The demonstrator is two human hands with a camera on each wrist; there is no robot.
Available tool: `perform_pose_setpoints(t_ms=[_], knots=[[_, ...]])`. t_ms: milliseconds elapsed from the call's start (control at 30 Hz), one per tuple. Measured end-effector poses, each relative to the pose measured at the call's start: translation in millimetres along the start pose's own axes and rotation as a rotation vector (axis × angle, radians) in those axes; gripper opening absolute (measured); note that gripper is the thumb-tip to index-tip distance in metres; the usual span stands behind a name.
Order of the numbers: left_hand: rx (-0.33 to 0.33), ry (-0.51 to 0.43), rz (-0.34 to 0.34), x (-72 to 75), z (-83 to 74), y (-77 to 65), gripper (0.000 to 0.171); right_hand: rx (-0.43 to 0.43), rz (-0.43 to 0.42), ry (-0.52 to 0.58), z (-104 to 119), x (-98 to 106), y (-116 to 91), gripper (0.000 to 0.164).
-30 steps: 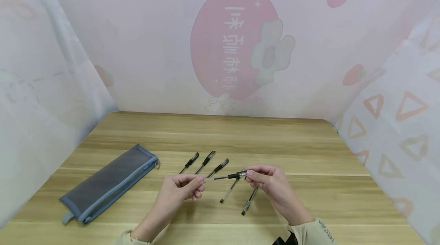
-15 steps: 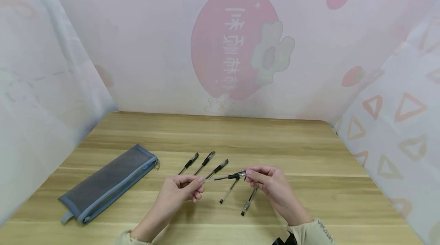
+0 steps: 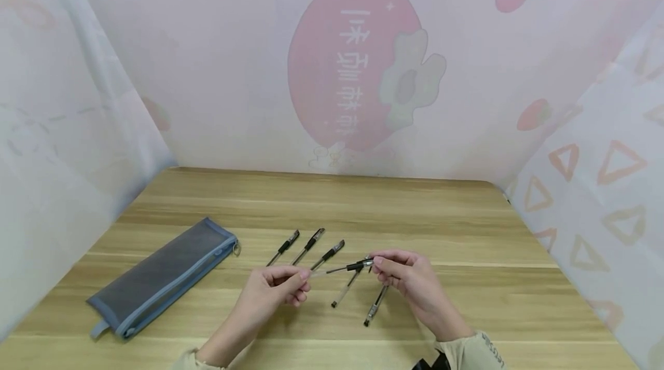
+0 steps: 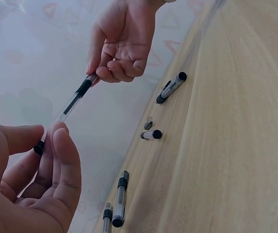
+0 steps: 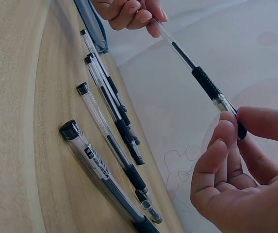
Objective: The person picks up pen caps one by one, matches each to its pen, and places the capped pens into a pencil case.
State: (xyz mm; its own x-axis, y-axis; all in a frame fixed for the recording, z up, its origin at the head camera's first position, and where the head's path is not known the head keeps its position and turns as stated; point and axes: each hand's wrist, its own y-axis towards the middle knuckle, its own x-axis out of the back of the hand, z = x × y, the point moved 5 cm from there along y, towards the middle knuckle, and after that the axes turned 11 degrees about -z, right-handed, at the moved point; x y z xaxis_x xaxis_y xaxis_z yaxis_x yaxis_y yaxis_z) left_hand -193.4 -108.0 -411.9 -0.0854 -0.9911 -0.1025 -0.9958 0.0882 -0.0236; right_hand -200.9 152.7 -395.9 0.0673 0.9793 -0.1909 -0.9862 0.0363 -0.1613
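Note:
A clear-barrelled gel pen (image 3: pixel 357 265) with a black rubber grip is held above the table between both hands. My left hand (image 3: pixel 275 289) pinches its clear rear end, where a black end plug (image 4: pixel 39 147) shows in the left wrist view. At the other end, the thumb and fingers of my right hand (image 3: pixel 412 280) pinch the dark, capped tip. The cap is mostly covered by those fingers. Beneath the right hand lie two similar pens (image 3: pixel 376 305), partly hidden. Three more pens (image 3: pixel 314 238) lie behind the left hand, their rear ends out of sight in the head view.
A grey-blue zippered pencil case (image 3: pixel 163 269) lies at the left of the wooden table (image 3: pixel 415 208). Printed cloth (image 3: pixel 249 70) hangs along the back and both sides. A small clear-and-dark piece (image 4: pixel 149 123) shows beside the pens in the left wrist view.

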Motion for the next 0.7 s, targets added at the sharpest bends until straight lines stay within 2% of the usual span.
perform_pose_setpoints(t_ms=[167,367,433,500,600,700], knots=[[-0.001,0.0,0.034,-1.1,-0.7,0.2,0.038,0.014,0.035,-0.082,2.2,3.6,4.4,0.033],[0.034,-0.062,0.197,-10.1,6.1,-1.1,0.036,0.168,0.11,-0.353,7.0,17.8,20.4,0.033],[0.033,-0.067,0.236,-15.0,9.9,-1.4,0.035,0.204,0.159,-0.429,8.8,23.8,29.0,0.033],[0.023,-0.054,0.24,-18.4,14.1,-1.3,0.033,0.223,0.228,-0.492,10.4,28.6,39.1,0.033],[0.004,-0.029,0.211,-21.7,18.6,-0.7,0.03,0.221,0.339,-0.552,14.0,33.6,56.7,0.032],[-0.032,0.043,0.169,-24.1,18.9,1.0,0.028,0.219,0.447,-0.589,20.5,34.4,75.2,0.029]])
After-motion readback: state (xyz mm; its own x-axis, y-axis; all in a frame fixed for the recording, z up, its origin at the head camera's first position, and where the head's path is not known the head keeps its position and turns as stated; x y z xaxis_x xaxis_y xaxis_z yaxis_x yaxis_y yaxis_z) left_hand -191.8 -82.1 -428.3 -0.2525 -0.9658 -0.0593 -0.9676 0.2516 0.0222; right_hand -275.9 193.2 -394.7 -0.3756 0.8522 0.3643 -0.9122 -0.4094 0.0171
